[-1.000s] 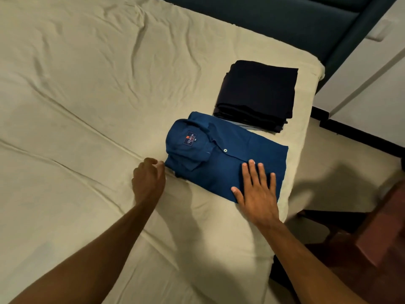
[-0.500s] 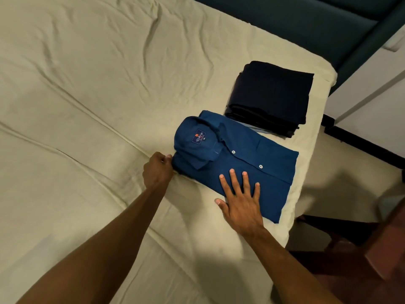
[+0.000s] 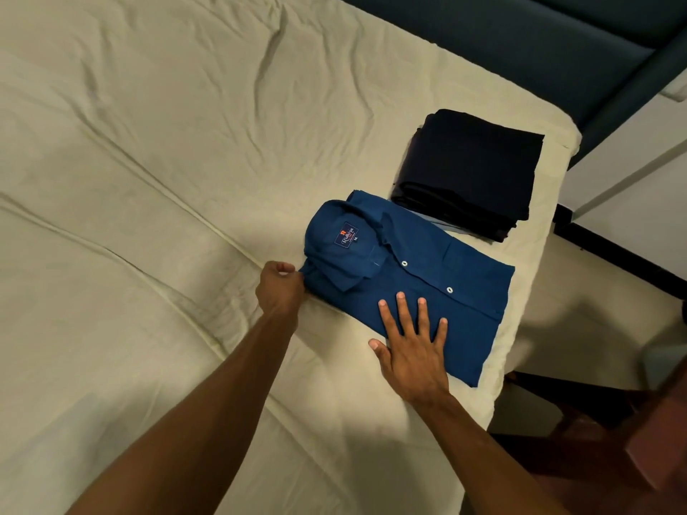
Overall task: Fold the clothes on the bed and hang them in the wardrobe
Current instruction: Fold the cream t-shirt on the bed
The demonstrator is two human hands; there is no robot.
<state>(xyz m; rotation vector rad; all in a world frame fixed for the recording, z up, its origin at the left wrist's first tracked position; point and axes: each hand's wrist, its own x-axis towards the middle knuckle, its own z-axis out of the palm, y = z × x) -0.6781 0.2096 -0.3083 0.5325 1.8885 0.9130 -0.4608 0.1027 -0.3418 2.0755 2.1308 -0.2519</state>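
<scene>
We see one bed [image 3: 156, 150] under a creased cream sheet, carrying two folded piles near its right edge: one dark stack [image 3: 472, 169] and, just beside it, one blue shirt [image 3: 427, 291]. Our right hand [image 3: 412, 351] lies flat on the shirt, fingers spread. Our left hand [image 3: 280, 288], curled closed, pinches the shirt's collar-end corner.
</scene>
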